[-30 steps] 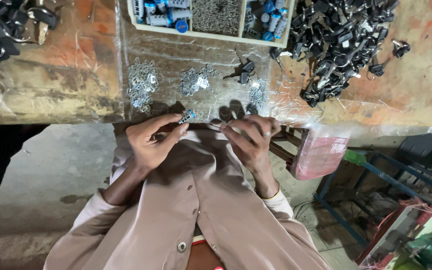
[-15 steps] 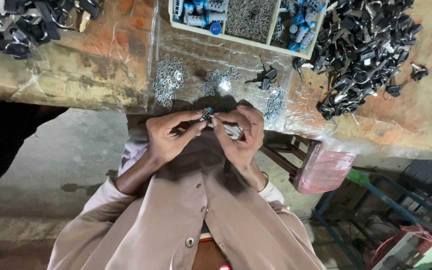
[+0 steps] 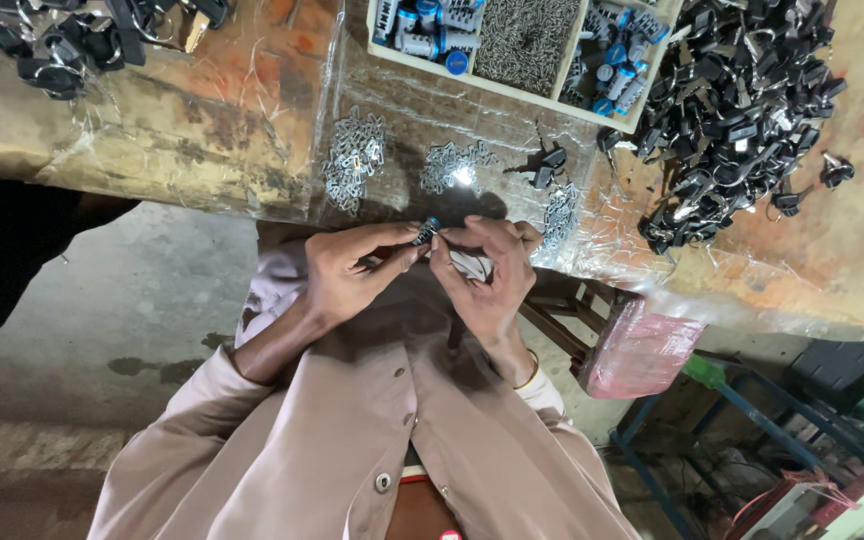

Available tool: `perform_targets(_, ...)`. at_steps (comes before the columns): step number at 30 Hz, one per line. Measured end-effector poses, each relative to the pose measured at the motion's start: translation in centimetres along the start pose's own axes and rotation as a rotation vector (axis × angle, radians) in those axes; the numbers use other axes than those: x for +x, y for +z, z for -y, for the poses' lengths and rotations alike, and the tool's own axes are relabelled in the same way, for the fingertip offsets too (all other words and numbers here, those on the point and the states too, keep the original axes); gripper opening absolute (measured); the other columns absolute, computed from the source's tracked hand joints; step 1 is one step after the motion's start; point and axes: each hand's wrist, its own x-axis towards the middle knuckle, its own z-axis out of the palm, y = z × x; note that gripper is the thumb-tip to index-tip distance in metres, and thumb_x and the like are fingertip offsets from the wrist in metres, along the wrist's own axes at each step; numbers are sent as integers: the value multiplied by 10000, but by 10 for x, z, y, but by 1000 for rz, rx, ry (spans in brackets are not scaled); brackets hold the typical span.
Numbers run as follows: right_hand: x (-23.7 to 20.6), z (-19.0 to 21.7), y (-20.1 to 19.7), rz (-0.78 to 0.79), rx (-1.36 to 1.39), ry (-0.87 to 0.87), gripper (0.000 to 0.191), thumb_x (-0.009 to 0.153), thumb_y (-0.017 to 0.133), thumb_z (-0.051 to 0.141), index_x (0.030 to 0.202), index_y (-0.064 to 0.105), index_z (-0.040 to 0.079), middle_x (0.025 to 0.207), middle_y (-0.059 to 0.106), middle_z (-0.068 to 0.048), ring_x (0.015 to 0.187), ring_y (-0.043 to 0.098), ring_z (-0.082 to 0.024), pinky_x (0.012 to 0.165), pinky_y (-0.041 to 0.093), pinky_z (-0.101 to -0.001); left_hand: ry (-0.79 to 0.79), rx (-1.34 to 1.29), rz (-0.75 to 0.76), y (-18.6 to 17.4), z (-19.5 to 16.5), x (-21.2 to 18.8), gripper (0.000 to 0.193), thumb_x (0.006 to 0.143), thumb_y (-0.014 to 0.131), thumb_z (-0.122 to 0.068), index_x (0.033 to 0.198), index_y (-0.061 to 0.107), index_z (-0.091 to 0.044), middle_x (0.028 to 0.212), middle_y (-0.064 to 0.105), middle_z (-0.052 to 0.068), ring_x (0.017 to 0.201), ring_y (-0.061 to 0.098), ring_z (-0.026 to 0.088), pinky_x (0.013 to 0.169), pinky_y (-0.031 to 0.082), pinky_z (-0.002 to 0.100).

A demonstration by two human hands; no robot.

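My left hand [image 3: 347,272] and my right hand [image 3: 487,275] meet just in front of the workbench edge, above my lap. Together their fingertips pinch a small dark cylinder with a blue end [image 3: 425,233]. My right hand also cups some small pale metal bits [image 3: 472,265] in its palm. On the bench just beyond my hands lie little heaps of small silver metal pieces [image 3: 354,160] and a second heap of silver pieces [image 3: 457,168].
A plastic-covered wooden workbench [image 3: 182,120] spans the top. A pale tray [image 3: 512,88] holds blue-capped cylinders and fine pins. Big piles of black parts [image 3: 742,100] lie right, more black parts [image 3: 72,40] top left. A pink bag [image 3: 642,350] hangs by a wooden stool.
My hands came together from slightly apart and now hold the small cylinder between them. The view has shifted so the bench sits lower and to the right in frame.
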Motion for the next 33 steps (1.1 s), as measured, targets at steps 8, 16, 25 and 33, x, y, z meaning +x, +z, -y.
perform_targets(8,17,8,-12,223,-145,-11,351,863,902,165,1141,705,246,1025,707,54,990,612,-129,1028,314,-341,104,88,-2,-18,-4,-1,239,871,839,7,1095,755,8,1122,775,152,839,787,181,644,638,266)
perform_targets(16,38,20,23,329,-521,-159,438,951,800,288,1377,697,268,1602,375,-104,1509,218,-349,1196,93,-616,1,-56,-190,-47,-12,-16,243,889,824,53,1109,723,52,1141,759,186,781,768,170,629,634,256)
perform_targets(25,14,1,-3,290,-327,-61,525,957,810,451,1388,666,187,1600,433,-58,1529,286,-333,1247,116,-607,-82,-101,-164,-36,-5,-17,229,885,825,42,1097,737,48,1099,770,176,741,756,155,596,620,242)
perform_targets(33,14,14,8,402,-535,-121,587,950,714,611,1451,646,312,1674,273,-156,1542,162,-422,1212,-43,-637,-48,-88,-211,-34,-7,-21,239,875,832,65,1089,727,53,1106,762,183,754,755,158,593,621,244)
